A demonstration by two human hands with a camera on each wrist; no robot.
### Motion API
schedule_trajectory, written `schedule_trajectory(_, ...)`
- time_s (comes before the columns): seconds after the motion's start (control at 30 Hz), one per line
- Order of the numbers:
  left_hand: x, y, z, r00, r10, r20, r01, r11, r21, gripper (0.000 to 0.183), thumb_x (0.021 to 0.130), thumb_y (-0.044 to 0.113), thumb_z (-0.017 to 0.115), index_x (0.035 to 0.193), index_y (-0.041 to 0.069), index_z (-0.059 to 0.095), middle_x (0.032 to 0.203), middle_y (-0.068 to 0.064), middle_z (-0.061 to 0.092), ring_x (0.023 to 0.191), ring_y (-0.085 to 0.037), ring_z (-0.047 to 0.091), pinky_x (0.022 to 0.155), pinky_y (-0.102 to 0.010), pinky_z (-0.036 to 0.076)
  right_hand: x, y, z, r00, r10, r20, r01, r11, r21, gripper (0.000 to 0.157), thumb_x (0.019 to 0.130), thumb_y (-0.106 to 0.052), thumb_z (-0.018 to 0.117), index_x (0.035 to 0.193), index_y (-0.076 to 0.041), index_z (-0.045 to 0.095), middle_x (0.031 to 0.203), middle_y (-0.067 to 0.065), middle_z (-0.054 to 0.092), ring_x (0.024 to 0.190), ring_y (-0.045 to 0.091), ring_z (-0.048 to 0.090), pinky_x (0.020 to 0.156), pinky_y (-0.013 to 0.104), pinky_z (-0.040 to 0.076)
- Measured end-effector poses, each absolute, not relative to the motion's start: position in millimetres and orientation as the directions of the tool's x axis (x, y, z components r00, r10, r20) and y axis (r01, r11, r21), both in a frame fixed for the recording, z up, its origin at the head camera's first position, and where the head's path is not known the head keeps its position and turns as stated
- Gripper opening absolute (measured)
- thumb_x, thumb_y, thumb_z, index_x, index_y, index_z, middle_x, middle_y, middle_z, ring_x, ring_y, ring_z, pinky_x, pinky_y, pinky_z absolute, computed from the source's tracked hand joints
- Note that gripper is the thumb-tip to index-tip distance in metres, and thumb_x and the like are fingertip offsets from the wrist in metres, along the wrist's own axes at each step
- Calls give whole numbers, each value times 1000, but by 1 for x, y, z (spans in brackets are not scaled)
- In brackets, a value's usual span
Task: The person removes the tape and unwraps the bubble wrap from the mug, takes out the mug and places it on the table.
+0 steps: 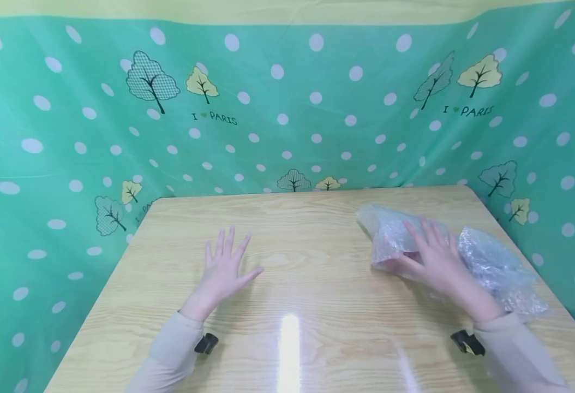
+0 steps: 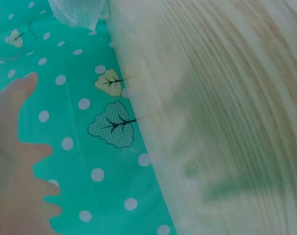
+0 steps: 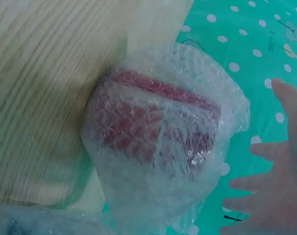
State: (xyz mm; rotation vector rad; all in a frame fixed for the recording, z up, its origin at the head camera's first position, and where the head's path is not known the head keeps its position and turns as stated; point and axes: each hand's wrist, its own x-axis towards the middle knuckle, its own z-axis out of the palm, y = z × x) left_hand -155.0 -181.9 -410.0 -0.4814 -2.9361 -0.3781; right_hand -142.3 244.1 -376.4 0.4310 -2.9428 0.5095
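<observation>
My left hand (image 1: 222,275) hovers over the left half of the table, its fingers spread and straight, holding nothing. On the right, my right hand (image 1: 437,259) is stretched out with spread fingers and overlaps a bubble-wrapped package (image 1: 383,232) in the head view. From the right wrist, this package (image 3: 153,122) shows a dark red, box-like thing through the clear wrap, and the fingers (image 3: 251,182) are apart from it. Just right of that hand lies a second bubble-wrapped bundle (image 1: 493,262), with a bluish look. What it contains is hidden by the wrap.
Both packages rest on a light wood-grain table (image 1: 287,251). A green polka-dot curtain (image 1: 268,136) with tree prints hangs behind the table and along its sides. Each wrist carries a small black device, one by the left sleeve (image 1: 169,344).
</observation>
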Motion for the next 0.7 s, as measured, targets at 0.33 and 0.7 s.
schedule_trajectory(0.33,-162,-166,-399,-916,357,180,394,883,256,73,82,54,50,137,9,31,145,-21,6,132,-37,0,102,-61,-1,-150,256,-371,-955,-245,166,-294,850,-436,78,85,-41,54,141,-6,12,141,30,8,127,48,7,99,65,3)
schedule_trajectory(0.7,-178,-121,-392,-854,466,231,517,809,280,56,86,42,51,129,7,43,139,-19,28,128,-35,23,106,-52,13,-152,268,-367,-972,-217,95,-230,773,-591,82,83,-43,56,143,-15,6,143,25,9,123,50,16,89,71,18)
